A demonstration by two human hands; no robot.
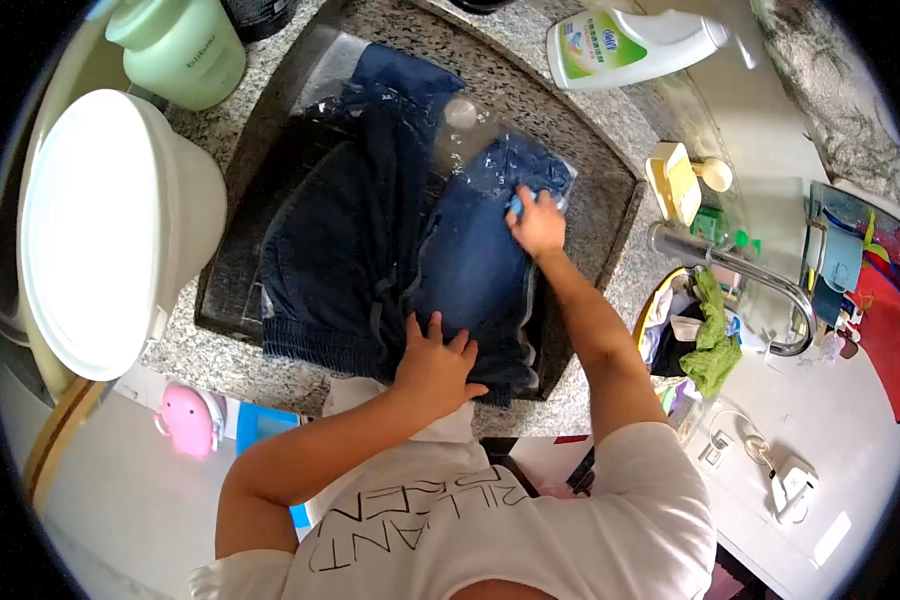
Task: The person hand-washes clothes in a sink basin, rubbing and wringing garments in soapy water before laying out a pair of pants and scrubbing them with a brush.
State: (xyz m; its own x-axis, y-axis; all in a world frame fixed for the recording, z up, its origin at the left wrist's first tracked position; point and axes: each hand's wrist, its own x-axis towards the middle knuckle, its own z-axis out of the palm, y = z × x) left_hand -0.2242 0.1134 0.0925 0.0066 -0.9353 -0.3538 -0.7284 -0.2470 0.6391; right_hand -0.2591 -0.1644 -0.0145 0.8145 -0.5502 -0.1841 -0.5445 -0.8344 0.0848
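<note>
A pair of wet dark blue trousers (345, 240) lies spread in a dark stone sink (610, 235), with its elastic waistband toward me and its legs pointing away. My left hand (436, 362) rests on the trousers near the waistband, fingers spread and flat. Farther up the right-hand leg, my right hand (538, 225) is closed on a small light blue object (515, 206) pressed to the fabric. My fingers mostly cover that object, so its kind is unclear. Water and some suds show around the leg ends.
A white bucket (185, 190) and a green pump bottle (195, 60) stand left of the sink. A white detergent bottle (635, 48) lies at the far edge. On the right are a metal faucet (740, 262), a yellow brush (675, 185) and a basket of cloths (708, 335).
</note>
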